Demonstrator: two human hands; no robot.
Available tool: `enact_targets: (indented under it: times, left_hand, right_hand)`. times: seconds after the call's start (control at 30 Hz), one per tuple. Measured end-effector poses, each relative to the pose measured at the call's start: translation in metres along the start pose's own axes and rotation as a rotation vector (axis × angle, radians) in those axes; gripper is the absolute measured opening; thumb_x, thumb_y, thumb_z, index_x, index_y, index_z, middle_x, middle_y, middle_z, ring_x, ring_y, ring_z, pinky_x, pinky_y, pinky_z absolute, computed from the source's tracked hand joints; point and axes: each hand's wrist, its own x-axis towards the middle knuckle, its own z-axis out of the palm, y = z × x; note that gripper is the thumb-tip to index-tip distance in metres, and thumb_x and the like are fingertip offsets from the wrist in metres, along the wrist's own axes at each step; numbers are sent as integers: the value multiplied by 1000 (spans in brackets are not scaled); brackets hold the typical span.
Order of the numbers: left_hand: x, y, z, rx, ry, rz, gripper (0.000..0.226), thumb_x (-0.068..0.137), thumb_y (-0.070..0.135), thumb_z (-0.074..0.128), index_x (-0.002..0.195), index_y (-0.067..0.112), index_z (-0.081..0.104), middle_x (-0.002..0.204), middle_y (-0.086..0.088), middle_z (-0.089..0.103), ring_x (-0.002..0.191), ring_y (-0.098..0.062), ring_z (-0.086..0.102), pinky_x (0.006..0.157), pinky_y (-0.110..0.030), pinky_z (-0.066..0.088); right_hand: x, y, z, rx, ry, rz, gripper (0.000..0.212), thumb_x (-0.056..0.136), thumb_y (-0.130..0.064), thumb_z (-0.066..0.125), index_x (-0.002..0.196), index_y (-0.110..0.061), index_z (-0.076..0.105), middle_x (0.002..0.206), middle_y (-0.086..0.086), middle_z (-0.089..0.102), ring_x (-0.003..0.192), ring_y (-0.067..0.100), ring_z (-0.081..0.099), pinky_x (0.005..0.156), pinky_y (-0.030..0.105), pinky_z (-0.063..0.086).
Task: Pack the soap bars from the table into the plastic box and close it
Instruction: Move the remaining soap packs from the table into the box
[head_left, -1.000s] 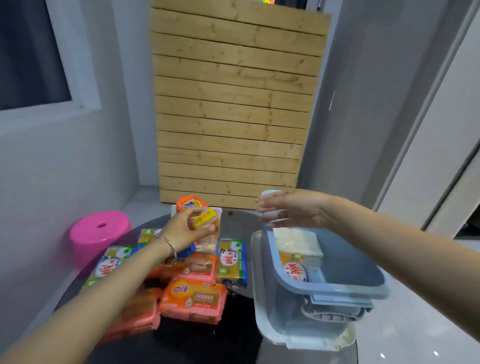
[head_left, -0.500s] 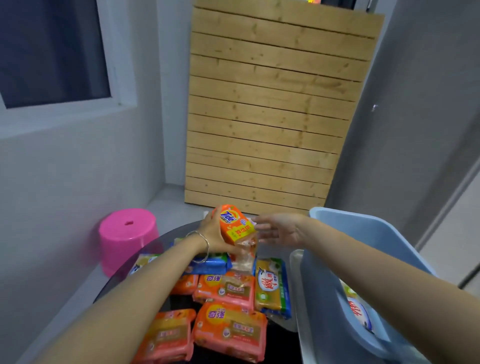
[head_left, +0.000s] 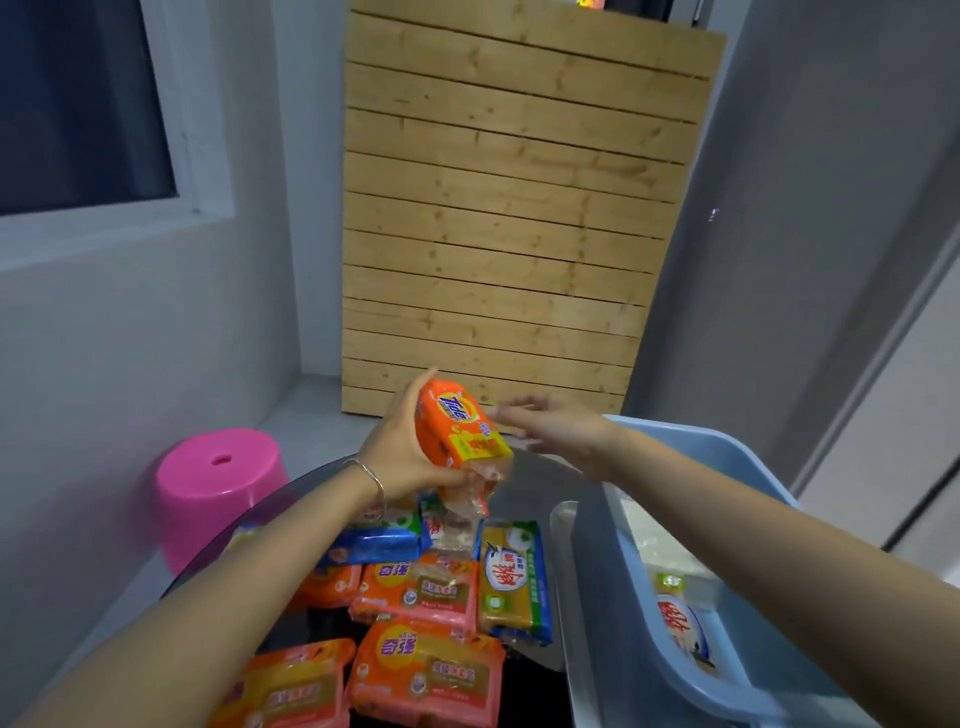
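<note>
Left hand (head_left: 400, 457): raised above the bench (head_left: 524, 483), fingers wrapped round orange soap bar (head_left: 460, 428), long axis tilted, upper end toward far-left. Right hand (head_left: 558, 434): fingers spread, empty, just beside it, near plastic box (head_left: 670, 441).

Left hand (head_left: 402, 452) grips orange soap pack (head_left: 460, 428) above table (head_left: 524, 486).

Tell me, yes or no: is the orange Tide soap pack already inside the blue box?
No, the left hand holds the Tide soap pack up above the table, left of the blue box.
</note>
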Motion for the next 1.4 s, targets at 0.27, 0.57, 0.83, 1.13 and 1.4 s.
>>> enact_targets:
  times: [0.27, 0.57, 0.83, 1.13, 1.4]
  left_hand:
    - [-10, 108, 1, -190, -134, 255, 122, 49, 29, 90, 142, 44, 13, 143, 10, 33, 124, -3, 45, 101, -23, 45]
    - [-27, 179, 66, -318, -360, 350, 124, 52, 10, 87, 144, 40, 10, 139, 19, 35, 128, 6, 39, 103, -16, 38]
    - [-39, 153, 98, -108, -482, 80, 137, 46, 60, 80, 141, 42, -17, 154, 11, 9, 140, -7, 18, 114, -33, 27]
    - [-37, 121, 115, -321, -423, -82, 96, 79, 20, 71, 142, 45, 3, 147, 8, 30, 128, -9, 42, 102, -34, 45]
    - [-38, 117, 126, -377, -350, -135, 87, 85, 1, 56, 147, 32, 4, 156, 7, 13, 124, -6, 35, 64, -2, 42]
  right_hand:
    - [-47, -15, -73, 206, -199, -9, 58, 82, -50, 58, 127, -14, 53, 119, 9, 68, 100, 20, 66, 95, 35, 51]
    - [-109, 13, -151, 175, -350, 37, 80, 44, -58, 84, 107, -14, 63, 98, 6, 76, 86, 19, 73, 71, 31, 59]
    - [-109, 60, -173, 55, -169, 86, 49, 76, -51, 58, 110, -17, 60, 101, 2, 73, 87, 15, 72, 86, 34, 56]
    - [-101, 71, -182, -149, -152, 136, 51, 68, -54, 66, 108, -23, 59, 100, -3, 75, 89, 14, 73, 78, 28, 59]
    - [-92, 84, -148, -277, -224, 287, 50, 81, -48, 66, 117, -14, 59, 113, 7, 71, 97, 19, 69, 85, 34, 57]
